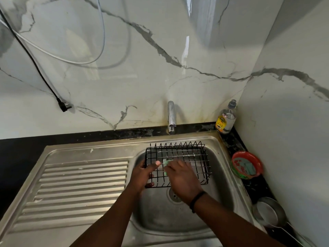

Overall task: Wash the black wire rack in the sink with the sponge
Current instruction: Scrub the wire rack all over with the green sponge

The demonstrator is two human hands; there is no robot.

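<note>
The black wire rack point(188, 157) sits tilted over the steel sink point(210, 209), its far edge of upright prongs toward the tap. My left hand point(142, 175) grips the rack's left side, thumb over a wire. My right hand point(183, 179) holds a green sponge point(165, 164) and presses it on the rack's wires near the left end. Only a small part of the sponge shows past my fingers. White soap specks cling to some of the wires.
A chrome tap point(171, 116) stands behind the sink. A dish-soap bottle point(226, 119) is in the back right corner, a red bowl point(246, 164) on the right counter, a steel pot point(269, 213) nearer. The ribbed drainboard point(78, 188) lies left. A black plug point(63, 105) hangs on the wall.
</note>
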